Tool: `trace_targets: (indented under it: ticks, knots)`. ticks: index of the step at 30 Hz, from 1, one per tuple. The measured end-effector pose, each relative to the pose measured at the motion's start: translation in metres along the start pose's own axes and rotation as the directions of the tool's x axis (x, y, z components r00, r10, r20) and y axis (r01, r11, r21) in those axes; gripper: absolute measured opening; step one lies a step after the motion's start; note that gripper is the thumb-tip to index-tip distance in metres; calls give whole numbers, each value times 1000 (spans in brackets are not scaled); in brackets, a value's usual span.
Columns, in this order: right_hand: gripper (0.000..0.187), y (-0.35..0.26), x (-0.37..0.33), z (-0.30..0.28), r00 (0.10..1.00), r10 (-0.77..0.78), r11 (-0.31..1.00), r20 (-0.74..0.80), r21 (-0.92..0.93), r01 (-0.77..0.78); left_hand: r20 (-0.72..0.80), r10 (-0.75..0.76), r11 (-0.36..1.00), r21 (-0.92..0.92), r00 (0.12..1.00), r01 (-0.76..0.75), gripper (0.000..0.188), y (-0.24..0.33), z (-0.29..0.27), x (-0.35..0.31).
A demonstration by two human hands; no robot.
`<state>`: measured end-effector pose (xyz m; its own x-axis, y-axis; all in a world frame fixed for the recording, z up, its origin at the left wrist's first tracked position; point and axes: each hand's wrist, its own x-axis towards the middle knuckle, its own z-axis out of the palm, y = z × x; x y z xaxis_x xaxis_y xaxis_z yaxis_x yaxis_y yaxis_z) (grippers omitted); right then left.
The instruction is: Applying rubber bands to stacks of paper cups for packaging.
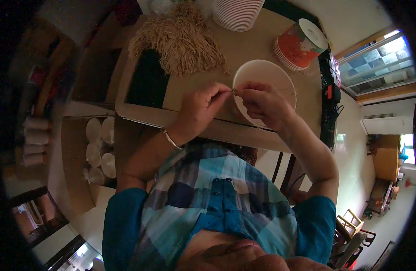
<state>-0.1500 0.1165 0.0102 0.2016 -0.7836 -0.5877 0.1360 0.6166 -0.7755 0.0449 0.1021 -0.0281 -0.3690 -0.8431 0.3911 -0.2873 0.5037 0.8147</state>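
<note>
My left hand (201,108) and my right hand (264,103) meet fingertip to fingertip over the rim of a white paper tub (263,68). Both are closed in a pinch on what looks like a thin tan cord (234,91). Most of it is hidden by the fingers, so its exact shape is hard to make out. A faint strand shows inside the tub, right of my right hand. Beyond my left hand lies a big loose pile of tan cords (181,43), spread across the far left of the table.
A tall stack of white tubs (237,13) stands at the far edge. Orange-and-green printed tubs (298,45) are stacked at the far right. The cardboard-covered table (194,86) has a dark power strip (331,92) along its right side. Down left, a carton (74,167) holds several white round pieces.
</note>
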Motion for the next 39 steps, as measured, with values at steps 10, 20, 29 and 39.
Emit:
trace_targets:
  ticks: [10,20,29,39]
  knots:
    - [9,1,-1,0,996,-92,994,5,-67,92,153,-143,990,11,978,143,12,3,-10,3]
    - [14,1,1,-4,996,-60,998,73,-24,62,172,-111,993,-6,979,114,12,5,-8,7]
    - [6,-1,2,3,991,-131,986,9,-108,131,202,-216,967,-91,955,238,19,3,-8,14]
    - [7,-1,3,8,957,-285,920,-53,-296,257,217,-144,987,-34,965,155,19,-3,-8,23]
